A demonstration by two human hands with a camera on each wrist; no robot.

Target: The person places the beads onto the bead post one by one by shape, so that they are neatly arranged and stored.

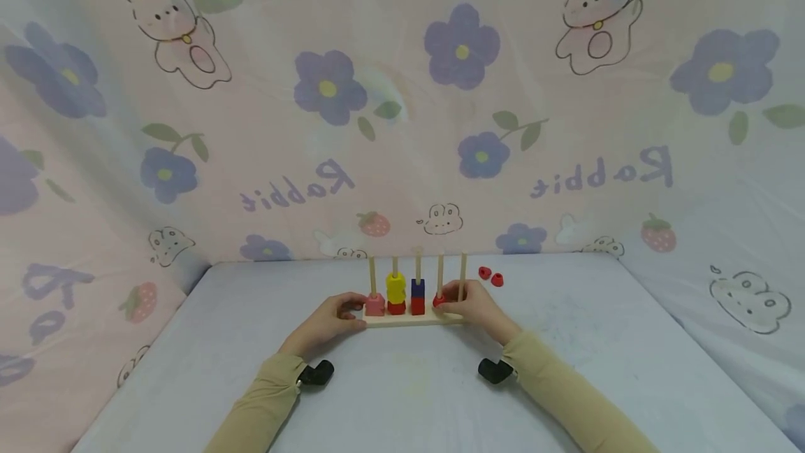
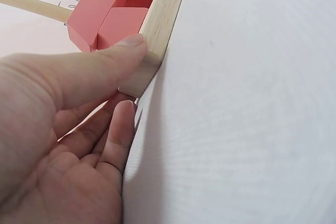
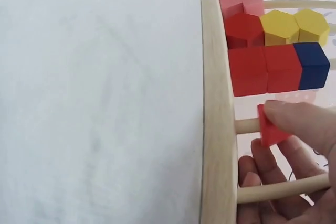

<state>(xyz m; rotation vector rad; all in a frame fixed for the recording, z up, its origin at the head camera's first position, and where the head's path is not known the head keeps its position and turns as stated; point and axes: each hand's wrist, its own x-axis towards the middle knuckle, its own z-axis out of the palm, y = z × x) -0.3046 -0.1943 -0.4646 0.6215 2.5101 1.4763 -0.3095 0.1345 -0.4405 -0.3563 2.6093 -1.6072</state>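
Note:
A wooden peg stacker [image 1: 409,321] with several upright pegs stands on the table. My left hand [image 1: 332,317] grips its left end, thumb against the base [image 2: 163,19] in the left wrist view. Between thumb and fingers, my right hand [image 1: 474,303] pinches a small red block [image 3: 269,128] on the fourth peg; bare peg shows between block and base. Pink blocks [image 1: 374,305] sit on the first peg. Yellow blocks [image 1: 395,288] top a red block [image 3: 244,31] on the second. A dark blue block [image 3: 313,65] tops red cubes [image 3: 265,70] on the third.
Two small red pieces [image 1: 490,276] lie on the table behind the stacker, to the right. The last peg [image 3: 278,189] is bare and passes close to my right fingers. A printed cloth [image 1: 402,124] hangs behind the white table [image 1: 402,397].

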